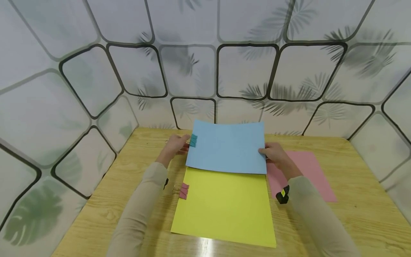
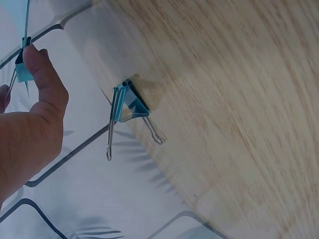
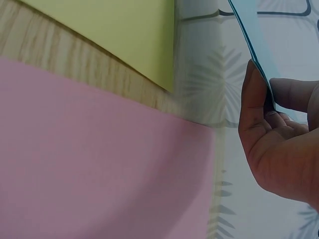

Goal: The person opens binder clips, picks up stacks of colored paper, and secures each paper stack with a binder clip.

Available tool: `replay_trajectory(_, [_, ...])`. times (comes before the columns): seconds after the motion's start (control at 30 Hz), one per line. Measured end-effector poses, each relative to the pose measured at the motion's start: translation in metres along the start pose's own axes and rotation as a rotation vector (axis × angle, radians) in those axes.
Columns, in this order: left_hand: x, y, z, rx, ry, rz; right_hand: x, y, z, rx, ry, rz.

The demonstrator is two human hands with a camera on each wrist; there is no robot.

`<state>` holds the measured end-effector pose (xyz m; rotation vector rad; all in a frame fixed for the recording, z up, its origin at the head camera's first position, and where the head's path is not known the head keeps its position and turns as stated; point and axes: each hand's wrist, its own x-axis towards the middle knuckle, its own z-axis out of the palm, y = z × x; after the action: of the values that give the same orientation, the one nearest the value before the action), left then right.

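Blue paper [image 1: 226, 148] is held up over the upper part of a yellow sheet [image 1: 224, 207]. A teal binder clip [image 1: 193, 140] bites its left edge, and my left hand [image 1: 173, 145] pinches this clip between thumb and fingers. At the opposite edge, my right hand [image 1: 274, 154] grips the blue paper, thumb on the face toward me and fingers behind. The right wrist view shows the paper's thin edge [image 3: 259, 74] between those fingers. A pink binder clip [image 1: 184, 191] is clamped on the left edge of the yellow sheet.
Another teal binder clip [image 2: 130, 102] stands on the wooden table [image 2: 239, 119] near my left hand. Pink paper [image 1: 308, 171] lies on the right, partly under my right forearm. A patterned wall covering [image 1: 192, 78] rises behind the table's back edge.
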<state>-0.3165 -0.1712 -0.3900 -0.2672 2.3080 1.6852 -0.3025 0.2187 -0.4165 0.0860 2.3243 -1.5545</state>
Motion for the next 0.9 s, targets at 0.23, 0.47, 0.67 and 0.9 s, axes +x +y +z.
replay_trajectory(0.23, [0.002, -0.003, 0.001, 0.014, 0.005, -0.001, 0.005, 0.003, 0.001, 0.007, 0.001, 0.009])
replay_trajectory(0.47, [0.007, -0.008, 0.001, 0.014, 0.011, -0.011, 0.007, 0.004, 0.003, 0.002, -0.006, 0.018])
replay_trajectory(0.67, [0.009, -0.008, 0.003, 0.013, 0.007, -0.021, 0.008, 0.004, 0.003, 0.001, -0.007, 0.012])
replay_trajectory(0.9, [0.013, -0.008, 0.003, 0.008, -0.004, -0.034, 0.015, 0.007, 0.004, -0.04, -0.023, 0.021])
